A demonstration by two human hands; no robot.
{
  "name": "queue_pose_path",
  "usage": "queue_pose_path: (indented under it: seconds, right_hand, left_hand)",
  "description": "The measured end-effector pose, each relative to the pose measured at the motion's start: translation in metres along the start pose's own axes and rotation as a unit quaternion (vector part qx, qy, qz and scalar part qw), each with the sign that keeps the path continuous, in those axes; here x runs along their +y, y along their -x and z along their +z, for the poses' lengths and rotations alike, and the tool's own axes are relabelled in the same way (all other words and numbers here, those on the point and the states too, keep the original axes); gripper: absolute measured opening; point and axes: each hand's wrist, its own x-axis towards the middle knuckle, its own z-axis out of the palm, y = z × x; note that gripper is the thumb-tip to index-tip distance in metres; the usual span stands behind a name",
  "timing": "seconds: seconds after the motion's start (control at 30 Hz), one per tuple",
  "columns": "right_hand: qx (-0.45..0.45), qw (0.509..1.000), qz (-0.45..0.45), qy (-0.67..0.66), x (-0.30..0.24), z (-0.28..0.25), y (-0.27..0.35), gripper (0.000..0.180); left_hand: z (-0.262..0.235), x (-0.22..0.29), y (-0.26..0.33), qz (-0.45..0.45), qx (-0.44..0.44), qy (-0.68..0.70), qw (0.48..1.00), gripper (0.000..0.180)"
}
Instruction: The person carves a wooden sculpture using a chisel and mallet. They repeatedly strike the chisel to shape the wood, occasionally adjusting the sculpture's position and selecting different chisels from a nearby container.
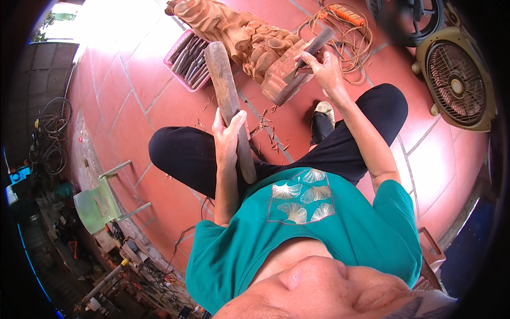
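Note:
My left hand (228, 130) is wrapped round a long, flat wooden mallet (223, 74), worn and brown. It stands above my left knee, its broad end pointing away from me. My right hand (326, 72) pinches a slim dark chisel (302, 63) between thumb and fingers, close to the base of a wood carving (249, 45). Whether the chisel's edge touches the wood is hard to make out. The carving lies on its side on the floor, with deep rounded folds and a blocky, partly grey base near my right hand.
A pink basket (169, 59) full of chisels stands left of the carving. Wood chips (271, 133) lie on the red tiles. An orange power strip (346, 15) with coiled cord is beyond my right hand. A box fan (456, 85) stands at right, a green chair (98, 204) at left.

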Motion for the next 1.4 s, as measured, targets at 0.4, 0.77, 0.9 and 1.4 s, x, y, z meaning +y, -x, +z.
queue_pose_path:
  seconds: [0.4, 0.77, 0.9, 1.4]
  right_hand:
    - [-0.014, 0.999, -0.04, 0.025, -0.008, 0.013, 0.001, 0.024]
    - [-0.026, 0.998, 0.0, -0.052, -0.03, -0.008, -0.003, 0.022]
    - [-0.058, 0.997, -0.053, 0.013, -0.054, -0.012, -0.025, 0.025]
    - [-0.087, 0.959, -0.111, 0.245, -0.039, 0.013, -0.048, 0.043]
  left_hand:
    - [0.002, 0.001, 0.0, 0.008, -0.004, -0.021, 1.0, 0.022]
    - [0.002, 0.016, -0.001, 0.02, -0.025, -0.037, 0.999, 0.02]
    - [-0.005, 0.045, -0.007, 0.027, -0.052, -0.032, 0.998, 0.037]
    - [0.02, 0.147, -0.082, 0.137, -0.156, -0.215, 0.954, 0.031]
